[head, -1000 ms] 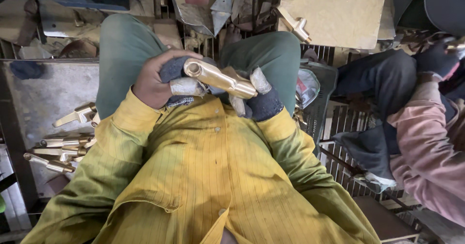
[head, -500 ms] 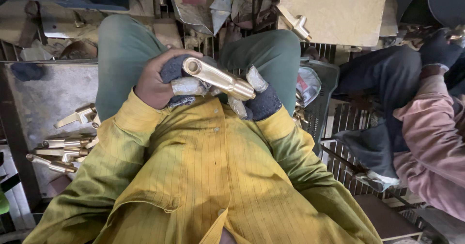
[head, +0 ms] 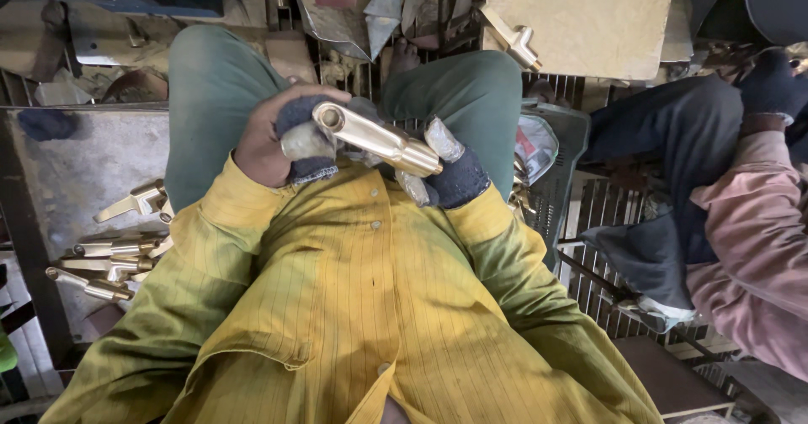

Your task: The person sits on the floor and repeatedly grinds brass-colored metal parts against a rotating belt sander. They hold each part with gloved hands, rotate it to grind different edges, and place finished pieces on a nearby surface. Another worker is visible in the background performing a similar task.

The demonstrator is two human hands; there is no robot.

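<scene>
- Here, a brass tube fitting is held across the lap, pinched between both hands.
- The left hand is curled around its open end, fingers wrapped in dark cloth.
- The right hand, in a dark glove, is closed on the wider end.
- More brass castings are seen on the grey worktop, well beyond the left fingers.

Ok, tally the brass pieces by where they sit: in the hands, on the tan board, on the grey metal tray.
Shiny brass tube with a thicker end, held in left hand and right hand: 1
Brass fittings on the flat tan board: 2
Brass pieces on the grey metal tray: 4 clear; they overlap
Total: at least 7
</scene>
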